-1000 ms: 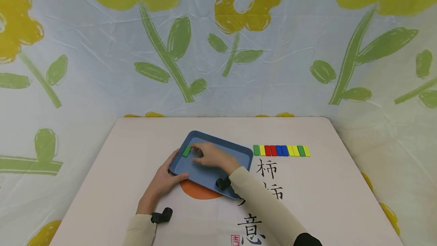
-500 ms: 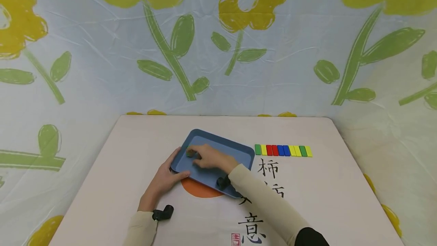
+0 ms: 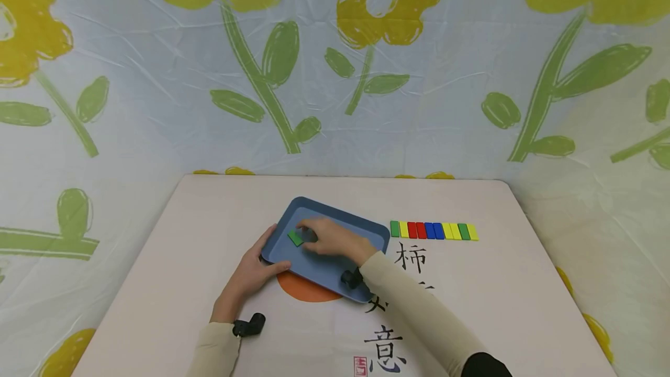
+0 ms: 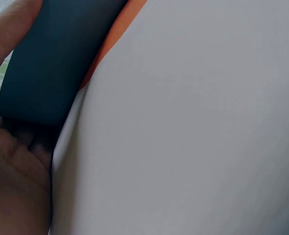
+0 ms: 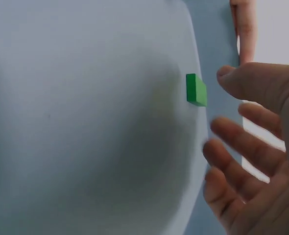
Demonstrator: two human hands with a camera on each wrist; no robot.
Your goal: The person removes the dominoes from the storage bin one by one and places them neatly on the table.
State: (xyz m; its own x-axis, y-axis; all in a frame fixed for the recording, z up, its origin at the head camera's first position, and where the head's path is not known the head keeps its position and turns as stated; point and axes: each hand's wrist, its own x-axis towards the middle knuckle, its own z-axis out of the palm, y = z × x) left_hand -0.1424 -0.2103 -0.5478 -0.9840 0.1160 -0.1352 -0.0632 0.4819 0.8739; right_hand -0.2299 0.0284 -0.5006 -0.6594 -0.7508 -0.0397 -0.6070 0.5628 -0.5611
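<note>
In the head view a blue tray [image 3: 335, 214] lies aslant on the table. My left hand [image 3: 250, 275] grips its left end, the thumb along the near side; the left wrist view shows the fingers [image 4: 24, 147] curled by the tray's underside. A small green tile [image 3: 295, 238] lies inside the tray near that end. Over the tray, my right hand [image 3: 332, 240] has thumb and index finger spread beside the tile. The right wrist view shows the green tile [image 5: 196, 90] apart from the right hand's fingertips [image 5: 225, 73].
Right of the tray, a row of green, yellow, red and blue tiles [image 3: 434, 230] lies side by side. The pale table cover [image 3: 209, 220] bears black brush characters [image 3: 385, 349] and an orange shape [image 3: 306, 288]. A flowered cloth [image 3: 419, 103] hangs behind.
Half a second ago the right fingers covered the green tile. Now the tile shows again, turned and further right in the tray, and the right hand has drawn slightly right. The left hand keeps its grip.
</note>
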